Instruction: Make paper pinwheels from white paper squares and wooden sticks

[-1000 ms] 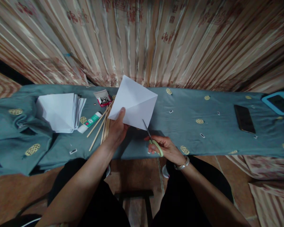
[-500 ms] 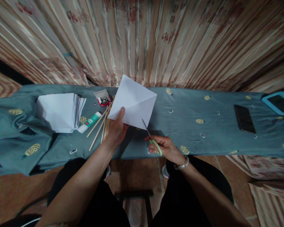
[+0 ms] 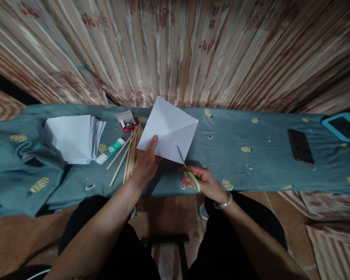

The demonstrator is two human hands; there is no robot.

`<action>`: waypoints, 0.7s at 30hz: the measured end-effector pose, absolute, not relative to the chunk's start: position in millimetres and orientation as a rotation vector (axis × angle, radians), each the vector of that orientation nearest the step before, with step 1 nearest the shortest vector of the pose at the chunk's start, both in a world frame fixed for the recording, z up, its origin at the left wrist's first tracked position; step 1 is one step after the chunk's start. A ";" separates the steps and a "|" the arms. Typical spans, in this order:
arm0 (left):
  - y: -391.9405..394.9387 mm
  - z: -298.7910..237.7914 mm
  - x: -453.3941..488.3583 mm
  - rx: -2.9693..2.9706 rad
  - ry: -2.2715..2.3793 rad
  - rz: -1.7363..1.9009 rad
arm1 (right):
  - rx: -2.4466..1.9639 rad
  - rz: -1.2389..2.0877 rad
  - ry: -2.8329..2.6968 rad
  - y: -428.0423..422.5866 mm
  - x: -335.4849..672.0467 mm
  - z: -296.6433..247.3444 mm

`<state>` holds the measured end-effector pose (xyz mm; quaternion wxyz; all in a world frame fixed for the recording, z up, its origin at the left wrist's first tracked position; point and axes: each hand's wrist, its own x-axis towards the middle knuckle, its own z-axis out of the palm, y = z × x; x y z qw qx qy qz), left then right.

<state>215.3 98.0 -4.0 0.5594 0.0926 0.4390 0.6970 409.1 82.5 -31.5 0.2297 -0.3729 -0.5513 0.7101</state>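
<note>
A creased white square of paper (image 3: 170,126) is held up over the cloth by my left hand (image 3: 149,161). My left thumb lies on top near its lower left edge; the other fingers are hidden beneath. My right hand (image 3: 204,182) is closed around the green handles of a pair of scissors (image 3: 195,181). One dark blade lies over the paper near its lowest corner, pointing up and left; the other blade seems hidden under the sheet.
Left of the paper lie wooden sticks (image 3: 131,155), a glue stick (image 3: 111,151), a small red-and-white box of metal pins (image 3: 127,121) and a stack of white paper (image 3: 70,138). To the right lie a dark phone (image 3: 300,146) and a blue-framed device (image 3: 345,126).
My left hand and the paper have shifted slightly right and down, bringing the sheet further between the scissor blades. The right hand has barely moved.
</note>
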 end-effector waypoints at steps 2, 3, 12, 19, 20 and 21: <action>98.2 -2.9 215.3 0.221 1.042 1.640 | -1.024 1.951 -1.511 82.6 409.0 -32.2; 98.4 -2.6 215.2 0.222 1.044 1.638 | -1.022 1.952 -1.506 82.6 409.0 -32.7; 99.1 -6.5 213.8 0.236 1.026 1.658 | -1.055 1.989 -1.414 83.0 407.6 -34.6; 98.5 -5.9 215.0 0.224 1.030 1.675 | -1.027 2.009 -1.375 83.7 406.5 -33.4; 97.9 -5.9 216.0 0.220 1.042 1.666 | -1.026 2.006 -1.381 83.8 406.6 -33.7; 97.2 -6.0 217.1 0.216 1.053 1.652 | -1.028 2.002 -1.385 83.9 406.8 -34.2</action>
